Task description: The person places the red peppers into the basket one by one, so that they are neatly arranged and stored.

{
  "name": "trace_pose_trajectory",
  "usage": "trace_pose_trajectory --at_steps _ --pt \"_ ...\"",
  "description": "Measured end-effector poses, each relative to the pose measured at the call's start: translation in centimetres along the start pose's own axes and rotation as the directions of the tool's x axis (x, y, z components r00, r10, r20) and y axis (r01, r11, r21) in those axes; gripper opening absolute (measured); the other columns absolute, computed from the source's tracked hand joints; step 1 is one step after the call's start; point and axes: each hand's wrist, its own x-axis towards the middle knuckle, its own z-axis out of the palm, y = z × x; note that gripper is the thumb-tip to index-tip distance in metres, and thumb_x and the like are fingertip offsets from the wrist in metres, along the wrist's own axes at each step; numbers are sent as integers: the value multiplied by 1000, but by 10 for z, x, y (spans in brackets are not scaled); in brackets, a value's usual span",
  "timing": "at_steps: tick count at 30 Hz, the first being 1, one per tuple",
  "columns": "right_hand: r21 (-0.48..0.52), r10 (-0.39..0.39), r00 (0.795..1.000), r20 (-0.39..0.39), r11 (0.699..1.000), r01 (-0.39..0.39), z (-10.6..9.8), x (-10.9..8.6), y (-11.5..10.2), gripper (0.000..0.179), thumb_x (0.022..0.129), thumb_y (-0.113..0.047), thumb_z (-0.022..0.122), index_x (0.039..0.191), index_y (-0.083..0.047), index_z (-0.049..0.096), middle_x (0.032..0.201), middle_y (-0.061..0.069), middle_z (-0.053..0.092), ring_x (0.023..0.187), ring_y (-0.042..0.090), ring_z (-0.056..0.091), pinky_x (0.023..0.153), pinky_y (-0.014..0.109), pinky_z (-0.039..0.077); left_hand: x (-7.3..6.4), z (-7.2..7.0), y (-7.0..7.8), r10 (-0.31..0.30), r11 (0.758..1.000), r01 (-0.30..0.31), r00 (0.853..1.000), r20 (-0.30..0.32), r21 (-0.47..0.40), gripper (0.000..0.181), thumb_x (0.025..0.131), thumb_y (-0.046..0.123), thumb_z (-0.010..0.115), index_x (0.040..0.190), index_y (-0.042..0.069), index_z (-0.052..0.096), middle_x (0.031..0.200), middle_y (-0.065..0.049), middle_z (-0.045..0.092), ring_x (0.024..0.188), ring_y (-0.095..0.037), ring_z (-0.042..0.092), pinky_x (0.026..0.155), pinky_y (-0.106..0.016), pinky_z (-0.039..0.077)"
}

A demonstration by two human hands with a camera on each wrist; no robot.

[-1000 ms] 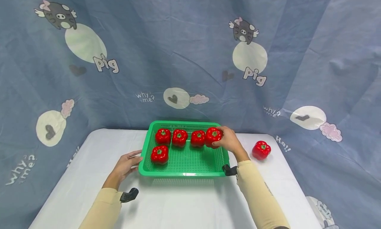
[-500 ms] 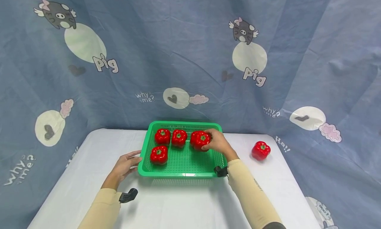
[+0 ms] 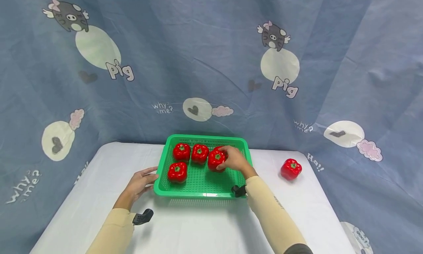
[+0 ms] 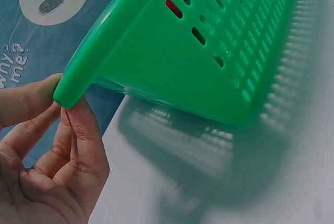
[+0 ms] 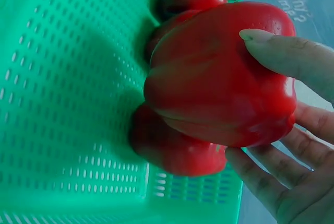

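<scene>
My right hand [image 3: 236,160] grips a red bell pepper [image 3: 216,159] over the green plastic basket [image 3: 203,195]. In the right wrist view, the thumb lies on one side of this bell pepper [image 5: 214,78] and the fingers on the other. Another red pepper [image 5: 177,148] sits close beside it, mostly hidden in the head view. Three more peppers stand in the basket: one at the back left [image 3: 181,152], one beside it [image 3: 199,153] and one in front [image 3: 177,172]. My left hand [image 4: 68,156] pinches the basket's left rim [image 4: 78,75] between thumb and fingers.
A single red pepper [image 3: 291,169] stands on the white table [image 3: 195,228], right of the basket. A blue printed cloth [image 3: 205,63] hangs behind the table. Dark wrist cameras [image 3: 143,217] are strapped to both forearms.
My right hand has carried the pepper leftward and slightly forward toward me inside the basket, so it now covers most of the back-row pepper. The left hand stays at the rim.
</scene>
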Motion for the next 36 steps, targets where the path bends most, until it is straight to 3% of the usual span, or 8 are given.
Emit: trace_pose_trajectory --at_steps 10,16,29,36 --pt "-23 -32 996 83 999 34 16 6 -6 64 65 -11 81 122 -4 53 116 8 56 105 23 52 85 36 47 0 1 1 -2 1000 2 1000 -4 8 53 87 18 59 135 6 41 106 -10 62 83 -12 62 74 -31 53" --pt "-13 -3 990 144 1000 5 18 10 -12 62 65 -9 79 121 -5 54 111 6 58 97 20 54 77 31 50 1 1 1 -4 1000 4 1000 -8 8 53 87 19 59 135 7 41 107 -10 62 84 -12 62 75 -30 53" --pt "-34 52 984 169 998 -47 36 20 -15 67 62 -18 84 122 -7 55 121 5 54 111 22 48 88 35 46 0 3 3 -20 1000 20 1000 -7 2 53 86 19 59 135 8 42 110 -11 61 86 -12 62 76 -30 52" --pt "-31 110 974 198 994 -106 45 22 -17 63 64 -10 81 121 -7 54 122 7 54 111 23 49 84 35 48 -1 1 3 -26 1000 26 1000 -2 6 53 86 20 59 135 7 42 111 -12 61 86 -13 62 76 -30 52"
